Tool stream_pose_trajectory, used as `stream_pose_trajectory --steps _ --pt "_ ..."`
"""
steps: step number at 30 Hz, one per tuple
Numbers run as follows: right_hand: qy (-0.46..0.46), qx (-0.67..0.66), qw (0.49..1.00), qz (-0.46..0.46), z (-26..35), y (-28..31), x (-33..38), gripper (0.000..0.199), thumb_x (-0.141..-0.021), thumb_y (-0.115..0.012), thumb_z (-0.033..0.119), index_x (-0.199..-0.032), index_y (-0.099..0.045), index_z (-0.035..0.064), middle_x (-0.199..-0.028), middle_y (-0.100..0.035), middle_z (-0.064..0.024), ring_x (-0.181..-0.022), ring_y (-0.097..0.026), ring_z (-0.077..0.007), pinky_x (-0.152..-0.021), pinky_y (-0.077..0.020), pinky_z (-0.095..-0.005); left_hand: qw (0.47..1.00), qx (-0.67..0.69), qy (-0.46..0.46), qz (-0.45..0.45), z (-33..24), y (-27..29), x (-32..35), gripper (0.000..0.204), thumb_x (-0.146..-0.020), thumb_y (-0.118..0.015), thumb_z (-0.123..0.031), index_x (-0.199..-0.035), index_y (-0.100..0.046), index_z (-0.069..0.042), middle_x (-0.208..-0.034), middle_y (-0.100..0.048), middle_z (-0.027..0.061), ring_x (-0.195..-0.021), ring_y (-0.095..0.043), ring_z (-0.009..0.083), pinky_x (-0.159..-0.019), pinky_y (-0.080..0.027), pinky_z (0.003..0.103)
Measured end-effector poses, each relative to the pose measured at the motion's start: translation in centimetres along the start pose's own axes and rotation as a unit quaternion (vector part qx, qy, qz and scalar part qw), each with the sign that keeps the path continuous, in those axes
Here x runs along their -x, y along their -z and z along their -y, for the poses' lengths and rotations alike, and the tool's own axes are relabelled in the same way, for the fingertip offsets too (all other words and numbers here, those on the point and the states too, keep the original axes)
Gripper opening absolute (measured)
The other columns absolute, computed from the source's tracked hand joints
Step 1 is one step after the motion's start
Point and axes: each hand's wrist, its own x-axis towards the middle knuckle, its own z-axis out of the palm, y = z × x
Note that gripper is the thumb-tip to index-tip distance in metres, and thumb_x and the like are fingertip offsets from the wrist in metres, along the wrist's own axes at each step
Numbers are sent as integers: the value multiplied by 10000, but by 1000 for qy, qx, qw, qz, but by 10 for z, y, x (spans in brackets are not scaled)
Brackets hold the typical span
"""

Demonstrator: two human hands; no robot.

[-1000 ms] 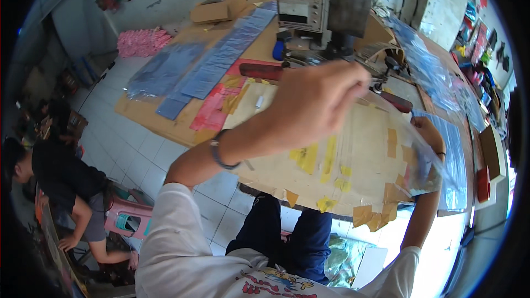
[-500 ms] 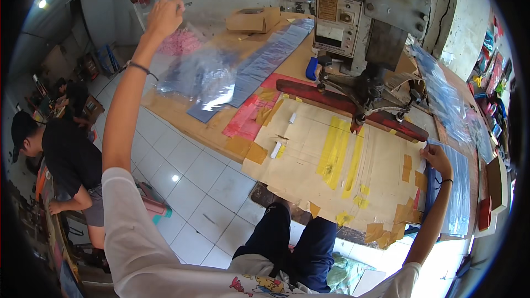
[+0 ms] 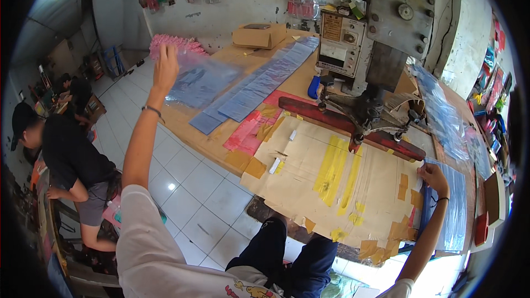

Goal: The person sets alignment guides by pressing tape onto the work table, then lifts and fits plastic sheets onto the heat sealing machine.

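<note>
My left hand is raised at the far left of the table, its fingers pinched on the corner of a clear plastic sheet. The sheet spreads over the table's left part, beside long bluish plastic strips. At the right edge of a tan cardboard work board, my right hand has its fingers pressed together; what lies between them is hidden. Next to it is a stack of bluish plastic sheets. Yellow and brown tape patches and two small white pieces sit on the board.
A press machine with a dark red bar stands over the board's far edge. Behind the strips is a brown cardboard box. A pink pile lies beyond the table. At left, a person in black bends over a bench.
My left hand has come lower, and the plastic sheet, bunched and glinting before, now lies flatter across the table. My right hand stays by the board's right edge. The view has shifted slightly.
</note>
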Motion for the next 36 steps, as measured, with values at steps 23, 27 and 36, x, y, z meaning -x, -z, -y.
stream_pose_trajectory --steps 23,27,36 --pt "28 13 999 31 19 -6 -8 255 -980 -647 280 -1013 -695 32 -684 -588 22 -539 -520 -71 -472 -437 -255 887 -229 223 334 105 -98 184 372 -948 -497 -130 -1299 -484 -7 -960 -732 178 -893 -724 378 -760 -564 478" --pt "2 36 999 14 27 6 14 258 -968 -658 303 -1053 -713 66 -746 -628 10 -608 -558 -85 -518 -471 -270 903 -260 70 335 91 -134 206 358 -915 -536 -144 -1236 -618 -9 -940 -731 152 -902 -728 343 -748 -573 446" --pt "-19 55 998 18 37 4 24 300 -951 -670 361 -1096 -735 106 -794 -662 -2 -659 -589 -112 -600 -504 -289 748 -170 -57 639 -95 -41 49 286 -919 -638 -314 -1046 -764 -91 -1080 -732 175 -989 -719 321 -833 -556 432"
